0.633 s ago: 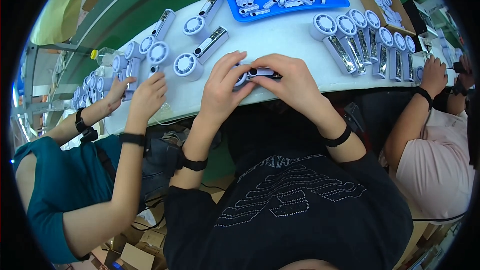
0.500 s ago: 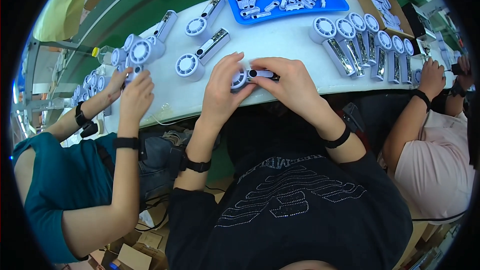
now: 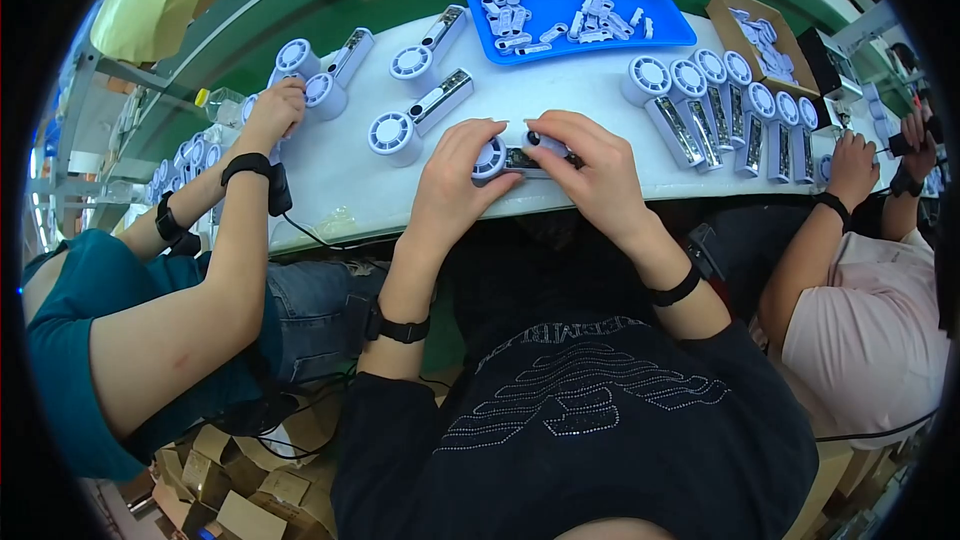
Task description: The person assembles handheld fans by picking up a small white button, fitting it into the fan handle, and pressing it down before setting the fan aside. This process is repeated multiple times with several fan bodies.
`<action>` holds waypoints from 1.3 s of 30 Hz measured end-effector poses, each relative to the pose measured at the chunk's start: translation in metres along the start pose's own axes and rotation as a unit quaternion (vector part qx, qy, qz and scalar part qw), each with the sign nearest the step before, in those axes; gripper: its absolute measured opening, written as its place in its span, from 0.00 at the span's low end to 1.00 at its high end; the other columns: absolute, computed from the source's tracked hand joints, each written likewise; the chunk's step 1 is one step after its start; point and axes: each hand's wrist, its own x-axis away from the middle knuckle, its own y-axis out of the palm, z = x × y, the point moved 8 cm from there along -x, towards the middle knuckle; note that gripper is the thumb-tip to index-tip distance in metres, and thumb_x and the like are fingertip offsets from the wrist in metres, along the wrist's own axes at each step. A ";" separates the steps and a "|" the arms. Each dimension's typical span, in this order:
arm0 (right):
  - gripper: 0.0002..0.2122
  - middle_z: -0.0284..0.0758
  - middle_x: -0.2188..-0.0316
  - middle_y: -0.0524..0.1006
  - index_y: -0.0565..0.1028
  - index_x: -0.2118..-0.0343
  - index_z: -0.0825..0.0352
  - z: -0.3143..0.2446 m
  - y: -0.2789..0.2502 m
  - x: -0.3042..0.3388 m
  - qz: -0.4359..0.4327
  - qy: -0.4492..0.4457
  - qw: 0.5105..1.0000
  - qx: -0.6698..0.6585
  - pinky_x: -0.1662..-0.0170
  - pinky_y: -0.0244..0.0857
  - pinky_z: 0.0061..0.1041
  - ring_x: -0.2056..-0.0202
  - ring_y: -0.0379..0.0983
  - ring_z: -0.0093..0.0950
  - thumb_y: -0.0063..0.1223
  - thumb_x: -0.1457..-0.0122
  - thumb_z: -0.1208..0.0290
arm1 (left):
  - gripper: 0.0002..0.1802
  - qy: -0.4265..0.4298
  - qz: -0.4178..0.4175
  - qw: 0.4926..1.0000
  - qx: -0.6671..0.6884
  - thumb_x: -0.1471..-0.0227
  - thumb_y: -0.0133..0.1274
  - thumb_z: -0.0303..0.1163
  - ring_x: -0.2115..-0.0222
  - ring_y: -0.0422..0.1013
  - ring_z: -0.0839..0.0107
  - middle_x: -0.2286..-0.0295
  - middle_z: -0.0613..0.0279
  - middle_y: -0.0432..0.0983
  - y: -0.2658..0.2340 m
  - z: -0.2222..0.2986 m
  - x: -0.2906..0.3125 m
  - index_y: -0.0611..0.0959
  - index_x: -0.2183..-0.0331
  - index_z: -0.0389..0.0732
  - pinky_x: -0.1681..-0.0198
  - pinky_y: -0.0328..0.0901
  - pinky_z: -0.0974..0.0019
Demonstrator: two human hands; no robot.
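Note:
A white handheld fan lies sideways in front of me at the table's near edge. My left hand is closed round its round head, fingers behind and thumb in front. Along the fan's handle the open side shows a circuit board. My right hand is closed at the handle end, pinching a small white cover piece with a black round spot, tilted just above the board. Part of the handle is hidden behind the right fingers. Beyond my left hand lie two more fans, the nearer fan with its handle pointing away.
A blue tray of small white covers stands at the back, beside a cardboard box of white parts. Several open-handled fans lie in rows at right. A co-worker's hand handles fans at left; another co-worker's hand is at right.
My right hand has raised the small cover from the handle, and more of the circuit board shows. The left co-worker's hands have moved farther over the table. The whole view has shifted slightly.

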 end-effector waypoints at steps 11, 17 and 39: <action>0.13 0.40 0.52 0.86 0.87 0.51 0.67 0.015 0.004 0.011 -0.103 -0.059 0.992 0.042 0.49 0.78 0.33 0.50 0.84 0.35 0.68 0.40 0.79 | 0.22 0.072 -0.045 0.996 -0.037 0.50 0.72 0.29 0.44 0.77 0.54 0.52 0.55 0.85 -0.005 0.025 -0.013 0.87 0.52 0.37 0.43 0.73 0.57; 0.13 0.40 0.51 0.86 0.88 0.51 0.66 0.036 0.005 0.018 -0.046 0.051 0.996 -0.053 0.48 0.79 0.31 0.51 0.85 0.35 0.67 0.39 0.80 | 0.14 0.052 -0.072 0.995 0.037 0.47 0.71 0.27 0.48 0.80 0.55 0.58 0.58 0.88 0.001 0.013 -0.019 0.91 0.57 0.37 0.46 0.75 0.57; 0.08 0.38 0.57 0.86 0.88 0.57 0.69 0.014 -0.001 0.013 -0.083 -0.073 0.992 0.062 0.53 0.82 0.29 0.56 0.87 0.35 0.67 0.38 0.79 | 0.11 0.102 -0.041 0.994 0.029 0.49 0.71 0.21 0.55 0.82 0.55 0.62 0.56 0.88 0.002 0.010 -0.013 0.92 0.61 0.33 0.52 0.77 0.58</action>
